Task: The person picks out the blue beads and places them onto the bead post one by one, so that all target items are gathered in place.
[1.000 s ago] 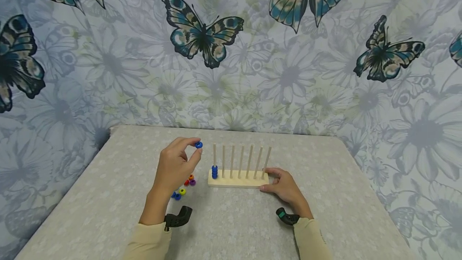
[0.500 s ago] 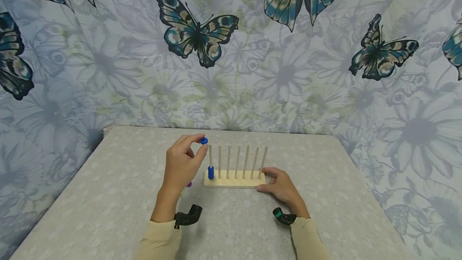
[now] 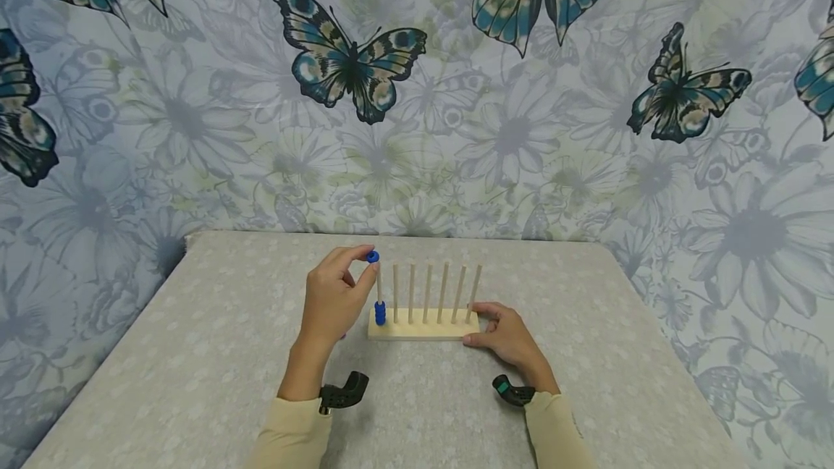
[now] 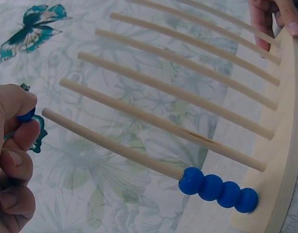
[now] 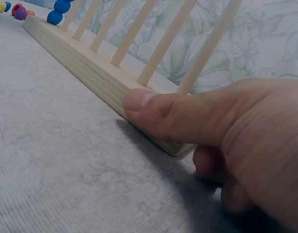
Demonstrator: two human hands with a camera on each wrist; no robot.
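Between thumb and index finger, my left hand (image 3: pixel 334 302) pinches a blue bead (image 3: pixel 373 257). In the left wrist view that bead lies just off the tip of the end peg (image 4: pixel 115 145), with a small gap between them. Several blue beads (image 4: pixel 212 187) are stacked at the foot of this same peg. The peg stands at the left end of a pale wooden base (image 3: pixel 423 333), in a row of several upright pegs. My right hand (image 3: pixel 510 339) grips the base's right end, its thumb (image 5: pixel 158 109) on the front side.
Loose beads lie on the table left of the base, among them a purple bead (image 5: pixel 21 13) and a yellow bead (image 5: pixel 0 7); my left hand mostly hides them in the head view. A patterned cloth covers the table (image 3: pixel 430 411), and a butterfly-print wall (image 3: pixel 417 165) rises behind.
My left hand has carried the blue bead rightward to the top of the leftmost peg, covering most of the loose beads in the head view. My right hand keeps its grip on the base.
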